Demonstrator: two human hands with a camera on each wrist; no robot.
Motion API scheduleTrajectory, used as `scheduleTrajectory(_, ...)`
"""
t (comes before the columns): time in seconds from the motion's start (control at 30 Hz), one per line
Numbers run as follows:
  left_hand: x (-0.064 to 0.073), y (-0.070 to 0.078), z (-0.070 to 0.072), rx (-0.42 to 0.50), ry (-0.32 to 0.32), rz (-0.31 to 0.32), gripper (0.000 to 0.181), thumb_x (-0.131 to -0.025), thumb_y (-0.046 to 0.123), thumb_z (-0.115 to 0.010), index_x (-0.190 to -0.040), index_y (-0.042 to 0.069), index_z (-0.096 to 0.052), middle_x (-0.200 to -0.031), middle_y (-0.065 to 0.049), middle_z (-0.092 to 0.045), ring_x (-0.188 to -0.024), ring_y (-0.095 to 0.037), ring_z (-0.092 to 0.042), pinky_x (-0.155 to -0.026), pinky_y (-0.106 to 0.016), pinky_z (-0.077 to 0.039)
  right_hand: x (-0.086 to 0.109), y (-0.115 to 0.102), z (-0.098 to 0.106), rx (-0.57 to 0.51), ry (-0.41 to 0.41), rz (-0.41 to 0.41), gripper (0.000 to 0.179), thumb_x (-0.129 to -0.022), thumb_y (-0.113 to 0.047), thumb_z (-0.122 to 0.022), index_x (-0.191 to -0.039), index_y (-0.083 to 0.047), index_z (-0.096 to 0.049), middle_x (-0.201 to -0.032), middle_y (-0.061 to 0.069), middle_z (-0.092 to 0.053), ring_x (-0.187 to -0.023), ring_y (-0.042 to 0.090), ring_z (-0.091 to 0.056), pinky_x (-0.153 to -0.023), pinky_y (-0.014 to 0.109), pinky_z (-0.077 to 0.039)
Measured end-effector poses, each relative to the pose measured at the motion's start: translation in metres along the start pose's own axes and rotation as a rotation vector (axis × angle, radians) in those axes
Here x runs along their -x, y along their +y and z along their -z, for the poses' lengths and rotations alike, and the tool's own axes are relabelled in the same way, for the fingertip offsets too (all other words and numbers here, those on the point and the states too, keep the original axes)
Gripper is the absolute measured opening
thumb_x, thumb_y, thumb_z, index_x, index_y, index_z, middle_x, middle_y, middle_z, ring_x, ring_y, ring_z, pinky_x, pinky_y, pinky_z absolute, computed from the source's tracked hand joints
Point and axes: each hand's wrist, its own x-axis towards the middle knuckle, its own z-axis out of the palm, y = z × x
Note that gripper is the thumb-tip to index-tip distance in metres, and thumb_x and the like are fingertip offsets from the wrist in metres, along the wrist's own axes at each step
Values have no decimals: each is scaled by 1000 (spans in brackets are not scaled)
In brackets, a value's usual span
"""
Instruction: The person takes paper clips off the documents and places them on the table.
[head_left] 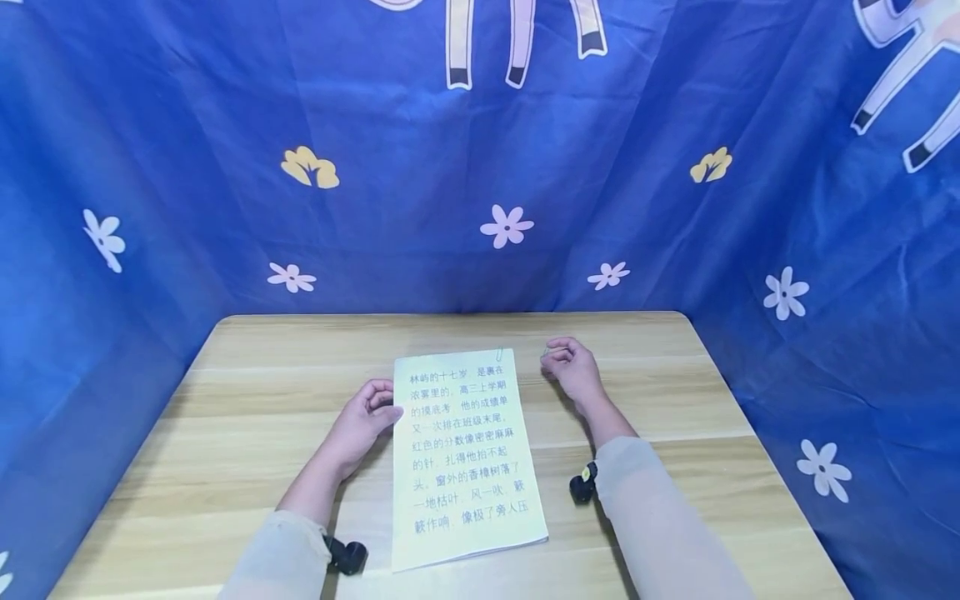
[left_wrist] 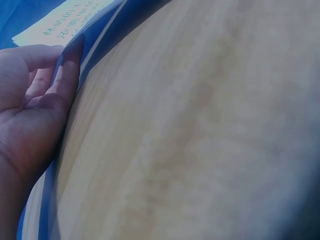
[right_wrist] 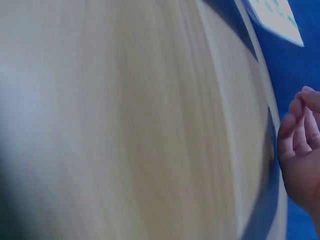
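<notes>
A thin stack of pale yellow paper sheets [head_left: 465,467] with handwritten Chinese text lies in the middle of the table. A small paper clip [head_left: 499,354] sits on its top edge near the right corner. My left hand [head_left: 365,429] pinches the left edge of the stack, thumb on top and fingers beneath. In the left wrist view the sheets [left_wrist: 70,22] rise at that edge. My right hand [head_left: 576,375] is apart from the paper, to its upper right. Its thumb and forefinger pinch a tiny greenish thing that looks like another paper clip [head_left: 545,352]; the right wrist view does not show it clearly.
The wooden table [head_left: 247,417] has rounded far corners. Blue cloth [head_left: 420,167] with flowers and animal legs printed on it hangs behind and at both sides. Black wrist cameras [head_left: 347,557] are strapped at both sleeves.
</notes>
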Motion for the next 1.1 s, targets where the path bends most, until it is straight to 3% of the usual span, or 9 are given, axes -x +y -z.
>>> scheduleTrajectory(0.13, 0, 2, 2, 6, 13, 4, 46, -105, 3, -63, -148, 4, -45, -137, -10, -66, -111, -7, -72, -98, -22, -61, -5, 0, 20, 204, 37, 42, 34, -92, 4, -77, -125, 3, -68, -92, -6, -61, -81, 5, -56, -70, 12, -51)
scheduleTrajectory(0.27, 1, 3, 2, 10, 16, 6, 46, -105, 3, -63, -147, 4, -45, -133, -5, -66, -111, -6, -72, -98, -22, -61, -6, 0, 35, 422, 57, 38, 31, -94, -4, -78, -123, -2, -72, -89, -5, -61, -84, 10, -57, -76, 19, -49)
scheduleTrajectory(0.47, 1, 3, 1, 19, 18, 5, 46, -104, 2, -63, -147, 3, -45, -132, -3, -66, -110, -6, -72, -97, -22, -62, -7, 3, 48, 567, 13, -12, 29, -96, -10, -77, -124, -5, -73, -95, -1, -66, -92, 14, -60, -87, 26, -51)
scheduleTrajectory(0.83, 2, 3, -2, 25, 18, 3, 46, -105, 3, -62, -147, 3, -45, -131, -3, -67, -110, -7, -73, -97, -24, -62, -10, 1, 56, 615, -63, -55, 24, -97, -12, -74, -121, -8, -74, -96, -1, -66, -99, 19, -61, -88, 28, -49)
scheduleTrajectory(1.1, 2, 3, -1, 18, 21, 8, 46, -105, 4, -63, -148, 4, -45, -133, -5, -66, -111, -6, -72, -98, -23, -62, -9, 1, 57, 470, -27, -105, 30, -98, -9, -75, -128, -6, -72, -103, 0, -68, -103, 18, -61, -93, 26, -48)
